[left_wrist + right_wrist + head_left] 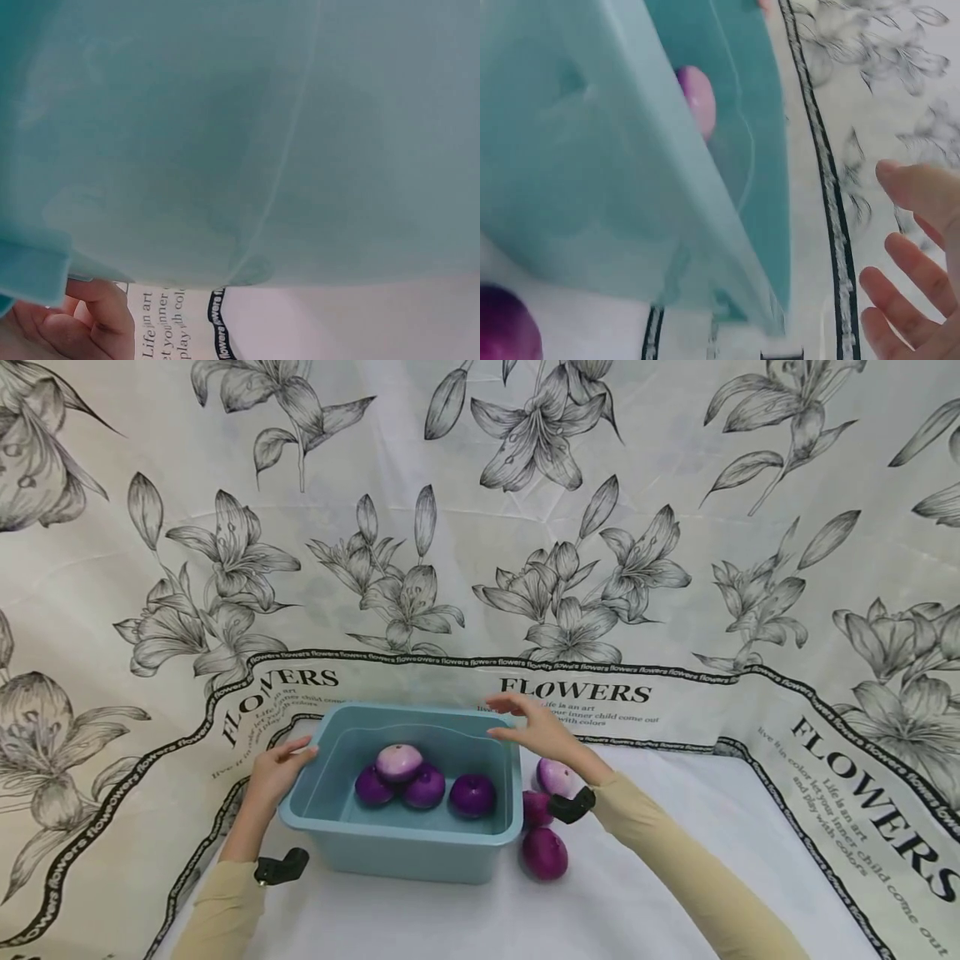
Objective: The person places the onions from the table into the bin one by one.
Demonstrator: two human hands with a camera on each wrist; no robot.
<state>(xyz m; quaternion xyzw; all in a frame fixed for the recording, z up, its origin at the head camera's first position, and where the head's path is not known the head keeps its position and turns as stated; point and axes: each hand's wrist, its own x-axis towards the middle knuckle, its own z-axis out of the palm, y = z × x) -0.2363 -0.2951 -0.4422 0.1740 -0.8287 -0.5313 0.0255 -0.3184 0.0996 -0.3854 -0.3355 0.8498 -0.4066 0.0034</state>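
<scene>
A light blue-green plastic basin (405, 856) holds several round purple things (423, 785) that look like onions, one pale-topped and lying over others. At its left side my left hand (276, 770) grips the rim, thumb on top. In the left wrist view, its curled fingers (105, 315) show under the rim (34, 266). My right hand (536, 727) is over the back right corner with its fingers spread. The right wrist view has this hand (922, 262) apart from the basin wall (577, 165), nothing held.
Outside the basin's right wall, a pale-topped onion-like thing (553, 775), a reddish-purple one (536, 810) and a darker one (545, 853) lie on the white cloth (660, 877). Flower-printed fabric (450, 527) hangs behind and at the sides.
</scene>
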